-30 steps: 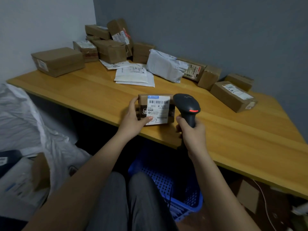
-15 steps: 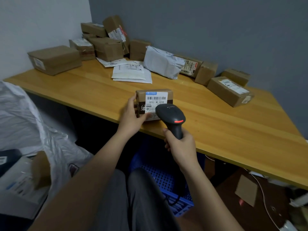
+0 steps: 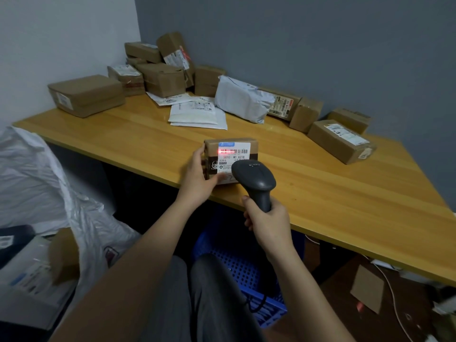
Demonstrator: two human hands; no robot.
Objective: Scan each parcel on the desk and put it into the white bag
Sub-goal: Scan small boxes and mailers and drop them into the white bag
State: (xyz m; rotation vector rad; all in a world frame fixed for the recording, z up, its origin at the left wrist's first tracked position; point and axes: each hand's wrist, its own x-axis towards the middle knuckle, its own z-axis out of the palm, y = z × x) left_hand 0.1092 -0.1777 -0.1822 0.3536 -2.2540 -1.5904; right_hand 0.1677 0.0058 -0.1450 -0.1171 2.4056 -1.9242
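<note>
A small brown cardboard parcel (image 3: pixel 230 160) stands propped at the near edge of the wooden desk (image 3: pixel 333 193), its white shipping label (image 3: pixel 233 156) tilted up toward the camera. A red scan line glows across the left part of the barcode at the top of that label. The left hand (image 3: pixel 199 180) grips the parcel from its left side, fingers curled over the left face and the thumb pinching in along the lower front of the label. Just beside it and nearer the camera, the right hand (image 3: pixel 267 222) is wrapped tightly round the handle of a dark grey barcode scanner (image 3: pixel 255 181), whose head overlaps the label's lower right corner.

The red line appears to cover only part of the barcode, so the read may fail unless the scanner aims further right or draws away. The parcel sits so close to the near edge that a loosened grip could tip it off into the blue plastic crate (image 3: pixel 246 272) below rather than into the white bag (image 3: pixel 49 193), which lies open to the left of the desk with parcels already visible inside. The thumb on the label could also slide up and mask printing.

Along the far edge many parcels wait: stacked brown boxes (image 3: pixel 158 70) in the far left corner, flat white mailers (image 3: pixel 197 114), a grey poly mailer (image 3: pixel 243 102), and more boxes (image 3: pixel 340 140) toward the far right.
</note>
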